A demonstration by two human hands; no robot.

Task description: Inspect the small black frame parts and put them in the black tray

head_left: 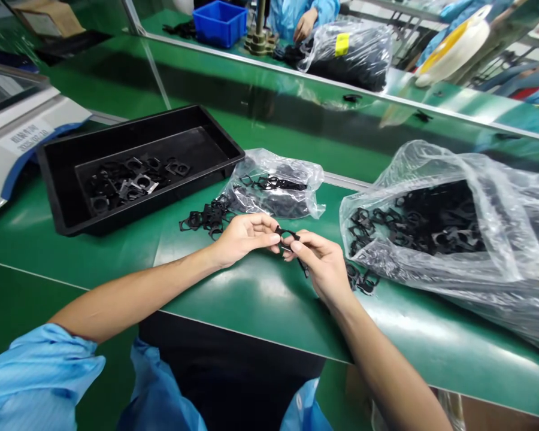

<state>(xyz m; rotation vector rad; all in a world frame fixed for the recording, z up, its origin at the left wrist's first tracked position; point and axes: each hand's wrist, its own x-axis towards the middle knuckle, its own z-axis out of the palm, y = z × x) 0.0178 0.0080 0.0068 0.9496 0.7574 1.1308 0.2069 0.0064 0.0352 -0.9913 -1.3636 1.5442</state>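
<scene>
Between my two hands is a small black plastic part with a round hole point(289, 232), held above the green table point(251, 299). My left hand point(247, 238) pinches its left end between thumb and fingers. On its right end, the thumb and fingers of my right hand point(321, 260) are closed. Loose black parts point(206, 219) lie in a heap just beyond my left hand. More such parts point(362, 280) lie beside my right hand, partly hidden by it. A small clear bag point(278, 179) with black parts rests behind my hands.
A black tray point(161, 206) with several ring-shaped parts stands at the left, near a white machine point(22, 129). At the right lies a large open clear bag point(431, 263) of black parts. Beyond the divider are a blue bin point(220, 24) and another person's hand point(305, 25).
</scene>
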